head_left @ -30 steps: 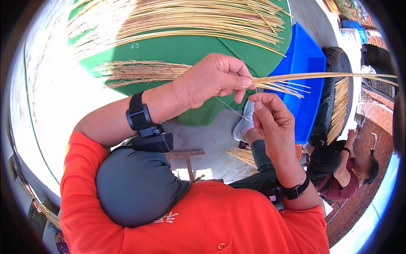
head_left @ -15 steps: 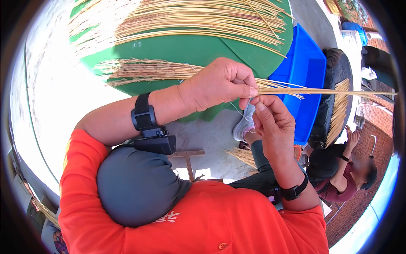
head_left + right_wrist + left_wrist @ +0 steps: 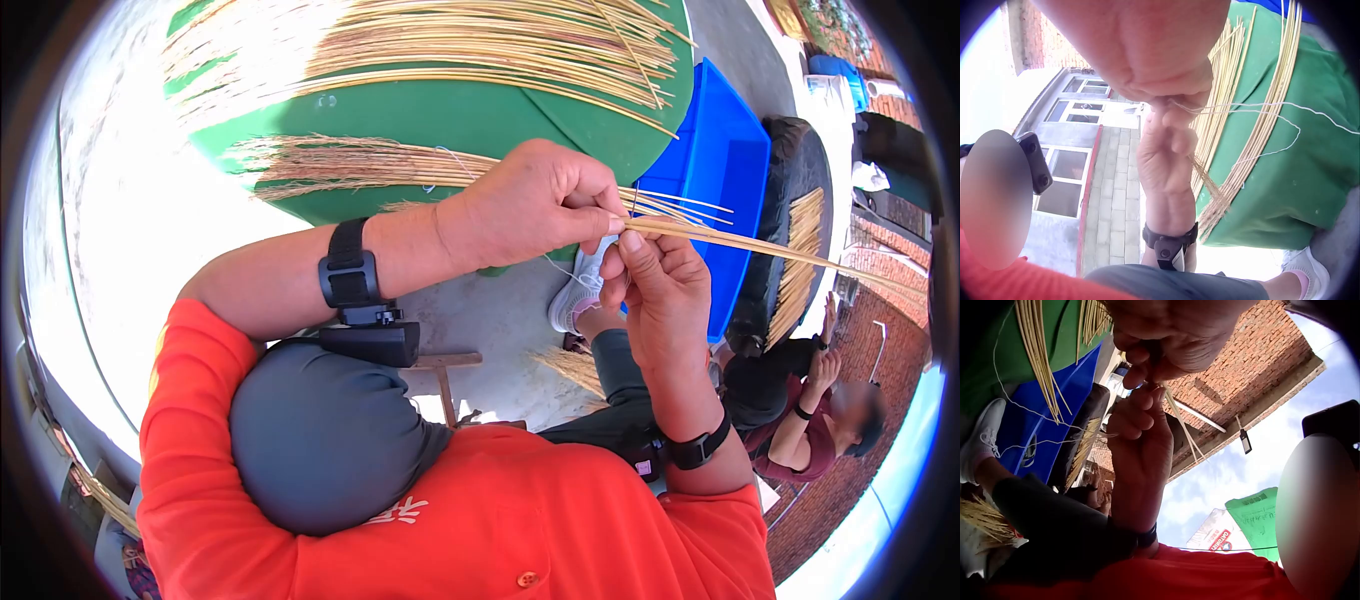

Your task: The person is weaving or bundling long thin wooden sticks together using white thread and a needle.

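Between thumb and forefinger my left hand (image 3: 535, 205) pinches a few thin straw stalks (image 3: 745, 240), whose bare ends reach out to the right. Their feathery ends (image 3: 1209, 181) come out behind that hand in the right wrist view. My right hand (image 3: 665, 290) is just below, fingertips right at the stalks by the left thumb. It pinches a white string (image 3: 1285, 103), which loops down from its curled fingers. Behind the left hand, a tied bundle of broom stalks (image 3: 340, 165) lies on the green cloth (image 3: 430, 110), its brushy end to the left.
Many loose stalks (image 3: 480, 40) are spread across the far part of the cloth. A blue bin (image 3: 735, 150) stands at its right, beside a dark round surface (image 3: 785, 150) bearing cut stalks (image 3: 800, 260). Another person (image 3: 800, 430) sits at right. A wooden stool (image 3: 445, 375) is below.
My left hand has shifted right and slightly down, and the stalks' free ends have swung downward. The right hand has edged right, its fingertips now up against the stalks.
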The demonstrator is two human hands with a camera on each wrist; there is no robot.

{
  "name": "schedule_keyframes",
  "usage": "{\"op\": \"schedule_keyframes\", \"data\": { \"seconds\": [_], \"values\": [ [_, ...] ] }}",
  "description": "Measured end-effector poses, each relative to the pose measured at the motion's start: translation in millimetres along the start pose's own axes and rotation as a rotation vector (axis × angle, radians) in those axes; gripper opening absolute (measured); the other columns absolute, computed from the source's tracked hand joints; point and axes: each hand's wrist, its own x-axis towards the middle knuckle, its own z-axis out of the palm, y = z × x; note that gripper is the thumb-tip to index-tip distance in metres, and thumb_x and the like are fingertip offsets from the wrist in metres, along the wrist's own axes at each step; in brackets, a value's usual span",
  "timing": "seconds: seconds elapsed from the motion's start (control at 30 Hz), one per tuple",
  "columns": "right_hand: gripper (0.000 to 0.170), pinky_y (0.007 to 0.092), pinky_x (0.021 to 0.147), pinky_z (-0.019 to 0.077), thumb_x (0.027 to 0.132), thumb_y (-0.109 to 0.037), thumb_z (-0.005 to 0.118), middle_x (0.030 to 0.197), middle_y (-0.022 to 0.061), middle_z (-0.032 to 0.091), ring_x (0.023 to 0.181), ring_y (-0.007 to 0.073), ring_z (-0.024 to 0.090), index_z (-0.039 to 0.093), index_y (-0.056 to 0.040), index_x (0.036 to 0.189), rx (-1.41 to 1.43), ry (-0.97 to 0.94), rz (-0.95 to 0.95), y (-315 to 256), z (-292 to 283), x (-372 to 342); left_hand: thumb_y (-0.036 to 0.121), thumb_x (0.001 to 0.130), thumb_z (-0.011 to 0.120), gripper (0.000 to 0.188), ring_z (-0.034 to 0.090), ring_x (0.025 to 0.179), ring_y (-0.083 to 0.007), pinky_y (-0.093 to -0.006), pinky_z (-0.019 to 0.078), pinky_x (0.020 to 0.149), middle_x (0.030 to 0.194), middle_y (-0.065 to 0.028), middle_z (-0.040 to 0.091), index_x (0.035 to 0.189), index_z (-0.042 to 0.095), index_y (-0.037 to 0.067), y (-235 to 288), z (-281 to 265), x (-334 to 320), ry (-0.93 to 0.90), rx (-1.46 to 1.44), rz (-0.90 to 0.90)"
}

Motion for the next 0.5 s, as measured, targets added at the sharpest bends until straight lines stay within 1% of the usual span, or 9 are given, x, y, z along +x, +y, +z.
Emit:
{"op": "schedule_keyframes", "data": {
  "seconds": [0.07,0.13,0.17,0.23,0.27,0.33,0.37,0.43,0.5],
  "values": [
    [0.014,0.0222,0.049,0.0441,0.089,-0.013,0.055,0.071,0.0051,0.058,0.055,0.0102,0.055,0.055,0.0002,0.095,0.001,0.008,0.021,-2,-1,2,0.009,0.084,0.058,0.01,0.053,0.062,-0.0045,-0.0198,0.0411,0.055,0.066,-0.0009,0.06,0.082,0.061,-0.001,0,-3,1,0.012,0.028,0.013],
    [0.014,0.0275,0.055,0.0472,0.083,-0.011,0.062,0.072,0.0073,0.059,0.061,0.017,0.059,0.056,-0.0009,0.091,-0.884,0.099,-0.422,-4,-10,3,0.008,0.084,0.058,0.01,0.052,0.059,-0.0039,-0.0207,0.041,0.053,0.064,-0.0004,0.06,0.082,0.061,-0.001,2,-10,1,0.103,0.174,-0.009],
    [0.014,0.0275,0.055,0.0472,0.083,-0.011,0.062,0.072,0.0073,0.059,0.061,0.017,0.059,0.056,-0.0009,0.091,-0.884,0.096,-0.425,-9,-12,2,0.008,0.084,0.058,0.01,0.052,0.059,-0.0039,-0.0207,0.041,0.053,0.064,-0.0004,0.06,0.082,0.061,-0.001,1,-12,2,0.107,0.175,-0.007],
    [0.018,0.0303,0.058,0.0464,0.074,-0.007,0.07,0.078,0.0091,0.058,0.068,0.0224,0.059,0.058,-0.0021,0.086,-1.204,0.147,-0.808,-22,-10,-3,0.009,0.083,0.058,0.009,0.05,0.056,-0.0048,-0.022,0.0403,0.051,0.062,-0.0029,0.059,0.083,0.061,0.0,-1,-13,0,0.139,0.39,0.083],
    [0.021,0.0308,0.062,0.0455,0.068,-0.004,0.073,0.085,0.0097,0.058,0.074,0.0247,0.056,0.06,-0.0027,0.084,-1.233,0.216,-0.988,-24,-5,0,0.009,0.083,0.058,0.009,0.05,0.056,-0.0048,-0.022,0.0403,0.051,0.062,-0.0029,0.059,0.083,0.061,0.0,1,-12,-2,0.137,0.387,0.081],
    [0.022,0.0309,0.063,0.0453,0.067,-0.004,0.073,0.088,0.0094,0.058,0.075,0.0242,0.056,0.061,-0.003,0.086,-1.246,0.187,-0.964,-23,-3,2,0.009,0.081,0.058,0.007,0.053,0.053,-0.0106,-0.0242,0.0402,0.05,0.061,-0.006,0.058,0.081,0.061,0.002,8,-7,-4,0.127,0.581,0.119],
    [0.024,0.031,0.064,0.0452,0.066,-0.004,0.073,0.09,0.0091,0.057,0.076,0.0237,0.055,0.062,-0.0033,0.087,-1.253,0.15,-0.944,-24,-3,4,0.009,0.081,0.058,0.007,0.053,0.053,-0.0106,-0.0242,0.0402,0.05,0.061,-0.006,0.058,0.081,0.061,0.002,10,-4,-4,0.119,0.577,0.124],
    [0.025,0.0306,0.065,0.0448,0.066,-0.002,0.072,0.085,0.0082,0.058,0.075,0.0237,0.054,0.062,-0.0044,0.089,-1.249,0.138,-0.948,-22,-4,5,0.01,0.078,0.06,0.004,0.054,0.052,-0.0197,-0.0289,0.0401,0.047,0.059,-0.0086,0.055,0.077,0.061,0.005,12,1,-3,0.117,0.66,0.271],
    [0.02,0.0305,0.065,0.0443,0.068,-0.001,0.07,0.08,0.0071,0.057,0.075,0.0235,0.054,0.061,-0.0041,0.086,-1.037,0.084,-0.784,-22,-3,4,0.011,0.077,0.061,0.004,0.054,0.052,-0.0223,-0.0315,0.0396,0.046,0.057,-0.0085,0.054,0.075,0.061,0.007,12,4,-2,0.146,0.699,0.351]
  ]
}}
